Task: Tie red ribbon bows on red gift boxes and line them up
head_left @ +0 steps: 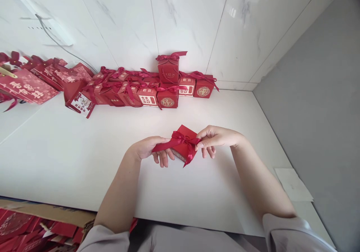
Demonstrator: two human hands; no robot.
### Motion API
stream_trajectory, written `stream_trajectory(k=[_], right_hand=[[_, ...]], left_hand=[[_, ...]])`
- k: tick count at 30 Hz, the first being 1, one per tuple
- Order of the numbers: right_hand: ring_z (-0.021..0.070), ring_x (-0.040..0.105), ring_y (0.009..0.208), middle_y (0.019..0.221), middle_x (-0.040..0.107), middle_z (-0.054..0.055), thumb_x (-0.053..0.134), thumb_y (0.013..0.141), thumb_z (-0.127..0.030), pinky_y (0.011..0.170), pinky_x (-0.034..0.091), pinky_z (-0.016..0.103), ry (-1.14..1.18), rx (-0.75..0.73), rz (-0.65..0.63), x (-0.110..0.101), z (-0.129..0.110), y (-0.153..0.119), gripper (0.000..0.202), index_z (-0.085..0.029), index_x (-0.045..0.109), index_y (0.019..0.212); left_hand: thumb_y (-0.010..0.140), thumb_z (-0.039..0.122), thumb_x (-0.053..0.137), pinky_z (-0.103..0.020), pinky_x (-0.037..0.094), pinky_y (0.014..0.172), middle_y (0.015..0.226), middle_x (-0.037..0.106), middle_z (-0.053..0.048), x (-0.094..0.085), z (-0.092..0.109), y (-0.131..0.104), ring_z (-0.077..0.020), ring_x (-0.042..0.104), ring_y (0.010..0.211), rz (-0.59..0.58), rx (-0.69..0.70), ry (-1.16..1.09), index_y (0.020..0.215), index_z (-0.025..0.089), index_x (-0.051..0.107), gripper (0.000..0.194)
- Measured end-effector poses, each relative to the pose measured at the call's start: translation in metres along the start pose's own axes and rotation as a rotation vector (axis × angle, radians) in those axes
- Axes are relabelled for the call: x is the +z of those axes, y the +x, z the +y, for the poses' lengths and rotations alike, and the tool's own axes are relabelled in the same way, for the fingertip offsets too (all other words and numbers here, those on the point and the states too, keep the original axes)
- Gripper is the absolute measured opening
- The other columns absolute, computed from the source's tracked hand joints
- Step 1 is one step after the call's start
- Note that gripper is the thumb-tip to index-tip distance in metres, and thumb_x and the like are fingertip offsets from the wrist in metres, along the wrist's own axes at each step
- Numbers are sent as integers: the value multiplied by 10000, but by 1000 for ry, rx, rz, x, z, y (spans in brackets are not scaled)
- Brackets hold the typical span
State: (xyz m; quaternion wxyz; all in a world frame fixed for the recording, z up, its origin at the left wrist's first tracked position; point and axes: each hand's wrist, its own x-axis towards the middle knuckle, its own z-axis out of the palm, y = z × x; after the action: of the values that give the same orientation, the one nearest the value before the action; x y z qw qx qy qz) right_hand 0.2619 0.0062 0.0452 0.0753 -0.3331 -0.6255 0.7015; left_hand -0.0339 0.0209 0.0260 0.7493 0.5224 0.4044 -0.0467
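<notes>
In the middle of the white table stands a small red gift box (pixel 187 131), seen from above. A dark red satin ribbon (pixel 184 138) is tied in a bow on its top. My left hand (pixel 153 150) is at the box's left side, with one ribbon tail lying under the thumb and across the fingers. On the right, my right hand (pixel 212 139) pinches the bow's right part between thumb and fingers. One ribbon end hangs free over the near side of the box.
Rows of ribboned red gift boxes (pixel 147 94) stand along the tiled wall, one stacked on top. Red gift bags (pixel 33 81) lie at the far left. A cardboard carton (pixel 56 211) of red boxes is at the lower left. White paper (pixel 292 184) lies at right.
</notes>
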Motion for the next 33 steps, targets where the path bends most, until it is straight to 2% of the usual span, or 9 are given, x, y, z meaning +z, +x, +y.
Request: stream_trajectory(k=[3,7,12,17,20,22,25,33], right_hand=[[140,684,524,720,746,65,643,856,-510,498,523,212,-3,-11,22,0,-1,-2,376,-139,707,863],[139,678,514,692,742,70,620,869,-522,491,516,209,6,0,45,0,-1,-2,401,-132,706,832],[149,681,519,689,743,68,625,865,-524,490,523,220,17,-4,33,0,0,0,390,-139,680,831],[143,679,513,679,742,59,611,877,-520,488,519,217,25,-18,38,0,0,0,385,-144,668,819],[142,679,509,663,738,55,613,874,-526,484,517,215,31,-22,48,0,1,0,392,-144,662,799],[143,679,509,663,739,54,611,874,-529,483,515,216,34,-20,49,-1,1,0,393,-146,658,801],[143,681,517,671,740,52,607,878,-528,488,514,216,36,-17,51,-2,2,0,387,-149,651,814],[146,670,507,652,734,54,602,870,-549,486,512,219,53,6,117,-2,2,1,408,-149,652,806]], left_hand=[[904,444,244,-218,445,437,689,730,-193,-1,-3,5,-200,678,544,-50,4,-35,890,44,763,655],[876,420,311,-213,462,424,655,725,-172,-4,-7,11,-189,668,510,-137,46,-90,875,49,758,581],[884,474,466,-208,468,410,578,702,-119,-6,-8,15,-164,634,440,-86,85,-190,802,79,738,486],[891,452,386,-245,465,411,562,680,-137,-7,-10,20,-185,624,439,-109,84,-331,766,57,712,526],[872,401,398,-243,425,388,497,630,-106,-7,-11,23,-167,566,389,-135,140,-382,730,73,682,457],[872,389,452,-223,377,367,446,582,-66,-6,-11,22,-134,502,343,-118,177,-379,676,105,637,392],[869,378,549,-200,347,378,407,526,-20,-3,-8,18,-95,446,332,-31,216,-304,588,142,530,368],[872,341,584,-210,418,462,527,623,-35,-3,-3,-1,-98,528,424,58,404,-126,616,134,533,333]])
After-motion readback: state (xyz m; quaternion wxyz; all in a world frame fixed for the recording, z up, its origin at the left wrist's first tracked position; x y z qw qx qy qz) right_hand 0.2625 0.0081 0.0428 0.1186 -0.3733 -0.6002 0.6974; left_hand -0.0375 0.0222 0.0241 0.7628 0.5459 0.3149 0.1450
